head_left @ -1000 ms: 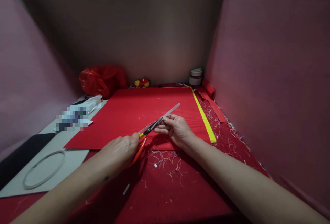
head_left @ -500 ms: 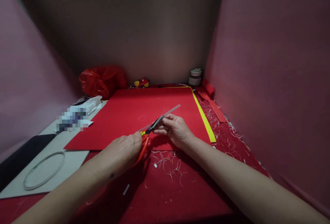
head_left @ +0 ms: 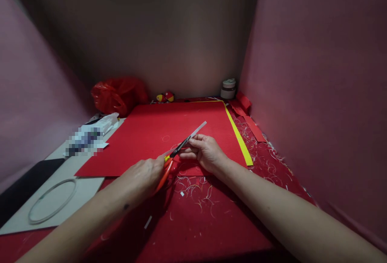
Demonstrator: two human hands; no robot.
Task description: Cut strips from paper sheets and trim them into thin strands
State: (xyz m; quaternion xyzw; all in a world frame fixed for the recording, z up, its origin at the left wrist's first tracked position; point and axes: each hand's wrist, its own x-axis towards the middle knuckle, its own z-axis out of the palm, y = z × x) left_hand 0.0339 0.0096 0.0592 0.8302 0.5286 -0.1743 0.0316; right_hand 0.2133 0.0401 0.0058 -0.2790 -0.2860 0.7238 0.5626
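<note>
My left hand [head_left: 148, 173] is closed around the orange and yellow handles of a pair of scissors [head_left: 167, 171]. Their dark blades point up to the right and meet the fingertips of my right hand [head_left: 205, 151]. Between thumb and forefinger my right hand pinches a thin, pale translucent strip [head_left: 199, 128], whose free end sticks out up and to the right. The strip passes along the blades; whether it lies between them I cannot tell. Both hands are above a red ribbed sheet [head_left: 151, 134].
A yellow sheet [head_left: 238, 138] shows under the red one's right edge. Thread scraps litter the red cloth [head_left: 193, 230]. On the left, a pale board [head_left: 87, 192] carries a hoop [head_left: 54, 201]. Behind are a red plastic bag [head_left: 119, 95], a small stuffed toy [head_left: 165, 97] and a lidded jar [head_left: 228, 88].
The scissors and my left hand have shifted slightly left and down. The strip's free end sits a little further left and sticks out less. My right hand has barely moved.
</note>
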